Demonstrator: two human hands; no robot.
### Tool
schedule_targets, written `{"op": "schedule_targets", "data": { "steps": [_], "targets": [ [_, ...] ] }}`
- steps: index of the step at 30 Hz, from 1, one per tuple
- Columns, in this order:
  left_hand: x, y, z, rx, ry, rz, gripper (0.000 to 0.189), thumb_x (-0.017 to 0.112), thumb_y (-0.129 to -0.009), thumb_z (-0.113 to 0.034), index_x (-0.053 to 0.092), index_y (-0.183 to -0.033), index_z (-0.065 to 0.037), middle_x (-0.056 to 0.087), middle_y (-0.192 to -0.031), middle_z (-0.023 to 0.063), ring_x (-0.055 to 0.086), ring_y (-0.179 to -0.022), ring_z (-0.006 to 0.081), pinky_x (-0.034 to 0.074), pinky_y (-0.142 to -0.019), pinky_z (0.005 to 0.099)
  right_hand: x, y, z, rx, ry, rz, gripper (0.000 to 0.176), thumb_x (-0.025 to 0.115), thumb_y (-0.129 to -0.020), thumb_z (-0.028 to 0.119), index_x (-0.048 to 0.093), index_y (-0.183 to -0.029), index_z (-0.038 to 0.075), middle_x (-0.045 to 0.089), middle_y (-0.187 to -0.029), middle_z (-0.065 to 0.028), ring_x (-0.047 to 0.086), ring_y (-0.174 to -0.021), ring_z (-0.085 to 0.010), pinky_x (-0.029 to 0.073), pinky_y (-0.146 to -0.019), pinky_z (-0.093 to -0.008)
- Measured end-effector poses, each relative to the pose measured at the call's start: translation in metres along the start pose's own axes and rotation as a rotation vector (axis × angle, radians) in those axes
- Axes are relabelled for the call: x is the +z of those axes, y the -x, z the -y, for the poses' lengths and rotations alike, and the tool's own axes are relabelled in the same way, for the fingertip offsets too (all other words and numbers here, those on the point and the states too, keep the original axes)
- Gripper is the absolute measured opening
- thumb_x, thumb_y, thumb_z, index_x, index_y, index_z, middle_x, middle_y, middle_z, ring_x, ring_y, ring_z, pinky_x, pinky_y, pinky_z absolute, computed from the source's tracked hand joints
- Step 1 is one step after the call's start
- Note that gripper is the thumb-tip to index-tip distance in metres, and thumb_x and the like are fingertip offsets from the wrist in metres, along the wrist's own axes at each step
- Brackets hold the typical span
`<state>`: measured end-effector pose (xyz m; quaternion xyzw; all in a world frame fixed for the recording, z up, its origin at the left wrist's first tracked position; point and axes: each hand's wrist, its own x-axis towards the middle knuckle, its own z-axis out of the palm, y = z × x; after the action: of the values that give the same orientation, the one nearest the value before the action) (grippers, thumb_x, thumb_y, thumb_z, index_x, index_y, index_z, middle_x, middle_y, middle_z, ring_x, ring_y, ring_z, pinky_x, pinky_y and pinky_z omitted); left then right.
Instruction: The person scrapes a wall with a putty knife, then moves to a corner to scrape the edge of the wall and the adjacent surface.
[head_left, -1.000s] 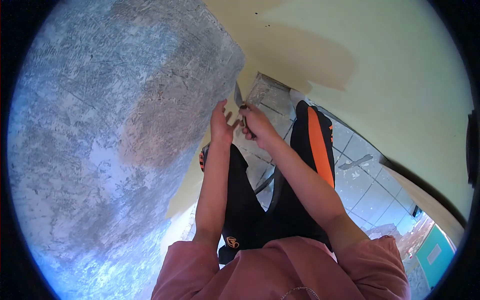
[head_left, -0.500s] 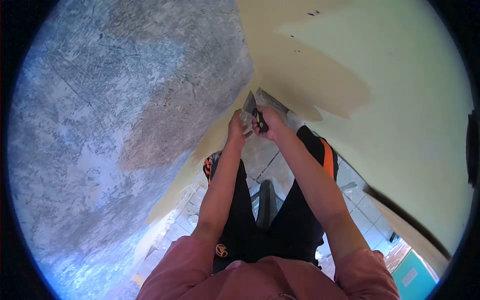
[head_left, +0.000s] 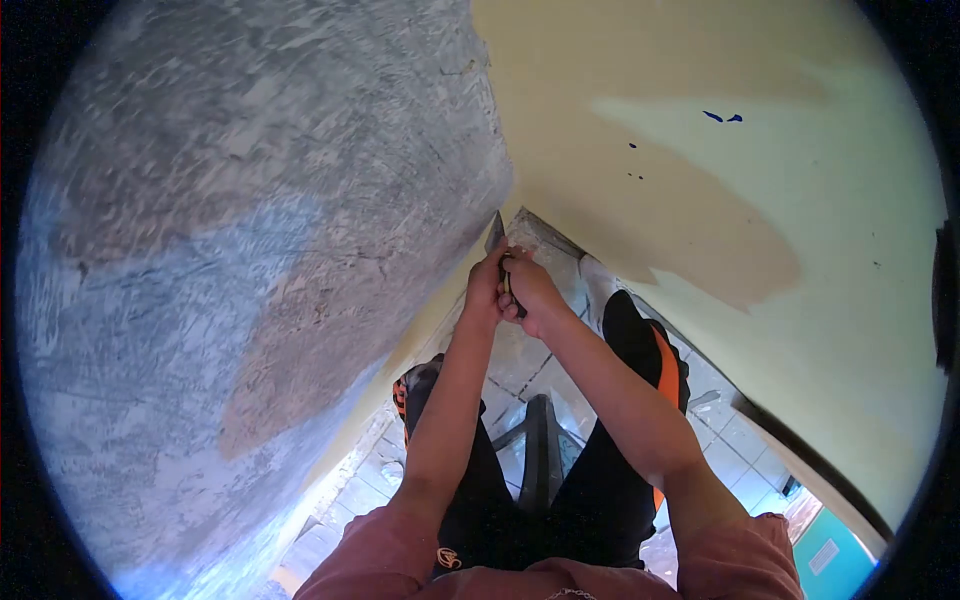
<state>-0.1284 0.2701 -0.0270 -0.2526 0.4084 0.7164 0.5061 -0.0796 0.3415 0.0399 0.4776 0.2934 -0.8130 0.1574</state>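
A putty knife [head_left: 495, 232] with a metal blade and a dark, yellow-marked handle points up toward the corner between two walls. My right hand [head_left: 530, 290] is wrapped round its handle. Close against it, my left hand [head_left: 484, 284] has its fingers curled at the base of the blade, touching the tool or the right hand; whether it grips anything is hidden. The blade tip lies beside the lower edge of the rough grey wall [head_left: 380, 170].
On the right rises a smooth yellow-green wall [head_left: 860, 330] with a tan patch and dark marks. Below are floor tiles [head_left: 515, 360], a dark stool-like base [head_left: 541, 450] between my legs, and a teal object [head_left: 835, 555] at the lower right.
My left hand has closed in and now meets my right hand at the knife. Both hands and the knife sit lower in the view, which has shifted.
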Motion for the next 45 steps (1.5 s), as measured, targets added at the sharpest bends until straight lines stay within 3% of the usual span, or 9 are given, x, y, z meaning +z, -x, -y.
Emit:
{"op": "schedule_targets", "data": {
  "steps": [1,6,11,17,20,22,32,42,45],
  "targets": [
    [0.003,-0.001,0.004,0.05,0.044,-0.13,0.033,0.051,-0.082,-0.038,0.056,-0.085,-0.006,0.058,-0.067,0.0031,0.033,-0.028,0.0078,0.028,-0.025,0.0208,-0.001,-0.007,-0.002,0.009,0.005,0.004,0.011,0.036,-0.085,0.023,0.042,-0.086,0.013,0.041,-0.059,-0.0013,0.038,-0.042,-0.0093,0.026,-0.032,-0.0216],
    [-0.004,0.0,0.006,0.029,-0.008,-0.184,0.03,0.054,-0.08,-0.035,0.057,-0.081,-0.006,0.059,-0.07,0.005,0.043,-0.035,0.0102,0.033,-0.028,0.0218,0.001,-0.002,-0.004,-0.035,0.057,0.006,0.015,0.032,-0.086,0.02,0.044,-0.088,0.012,0.04,-0.053,-0.001,0.037,-0.04,-0.0109,0.025,-0.031,-0.0257],
    [-0.021,-0.002,0.005,0.078,-0.108,-0.22,0.026,0.056,-0.078,-0.033,0.057,-0.078,-0.007,0.057,-0.063,0.0029,0.04,-0.033,0.0082,0.029,-0.026,0.0214,-0.001,0.003,-0.009,-0.006,0.094,0.094,0.029,0.034,-0.085,0.022,0.041,-0.114,0.022,0.04,-0.059,0.0001,0.035,-0.04,-0.007,0.024,-0.032,-0.0189],
    [-0.032,-0.026,0.006,0.06,0.076,-0.03,0.021,0.053,-0.08,-0.027,0.057,-0.082,-0.007,0.057,-0.066,0.0011,0.04,-0.035,0.0072,0.03,-0.028,0.0208,0.002,-0.027,-0.012,-0.038,0.081,-0.037,0.036,0.033,-0.085,0.02,0.038,-0.121,0.022,0.04,-0.056,-0.0004,0.033,-0.037,-0.0086,0.025,-0.032,-0.0215],
    [-0.018,-0.028,0.011,0.08,0.131,-0.214,0.021,0.051,-0.081,-0.028,0.058,-0.083,-0.008,0.057,-0.068,0.0008,0.038,-0.034,0.0077,0.03,-0.029,0.0216,-0.003,-0.04,-0.022,-0.126,0.137,-0.06,0.04,0.033,-0.085,0.019,0.035,-0.125,0.021,0.04,-0.057,-0.0005,0.034,-0.037,-0.0093,0.026,-0.032,-0.0222],
    [-0.018,-0.023,0.006,-0.055,0.18,-0.171,0.025,0.052,-0.081,-0.033,0.057,-0.083,-0.008,0.056,-0.066,0.0013,0.038,-0.035,0.009,0.031,-0.031,0.0231,-0.003,-0.021,-0.016,-0.127,0.159,-0.017,0.041,0.032,-0.085,0.019,0.034,-0.126,0.02,0.04,-0.057,-0.0007,0.034,-0.038,-0.0093,0.026,-0.032,-0.0223],
    [-0.014,-0.014,0.01,0.043,0.052,-0.193,0.034,0.053,-0.081,-0.041,0.055,-0.079,-0.007,0.053,-0.064,0.0027,0.044,-0.043,0.0107,0.032,-0.034,0.0248,-0.005,-0.006,-0.008,-0.163,0.324,0.023,0.044,0.03,-0.085,0.016,0.03,-0.127,0.004,0.048,-0.061,-0.0073,0.039,-0.038,-0.0142,0.028,-0.032,-0.0288],
    [-0.013,-0.011,0.007,0.089,0.039,-0.244,0.031,0.056,-0.08,-0.037,0.055,-0.08,-0.006,0.057,-0.073,0.0056,0.051,-0.052,0.0137,0.039,-0.042,0.0257,-0.002,-0.002,-0.015,-0.22,0.273,-0.012,0.038,0.031,-0.086,0.018,0.037,-0.121,0.004,0.047,-0.06,-0.0078,0.038,-0.037,-0.0135,0.027,-0.031,-0.0293],
    [-0.021,-0.018,0.006,0.073,0.047,-0.191,0.031,0.057,-0.08,-0.036,0.055,-0.081,-0.005,0.058,-0.075,0.0062,0.051,-0.053,0.0138,0.04,-0.043,0.0263,-0.005,-0.01,-0.016,-0.177,0.339,-0.006,0.047,0.032,-0.084,0.018,0.029,-0.131,0.018,0.039,-0.059,-0.0023,0.035,-0.04,-0.0112,0.027,-0.034,-0.0247]
  ]
}}
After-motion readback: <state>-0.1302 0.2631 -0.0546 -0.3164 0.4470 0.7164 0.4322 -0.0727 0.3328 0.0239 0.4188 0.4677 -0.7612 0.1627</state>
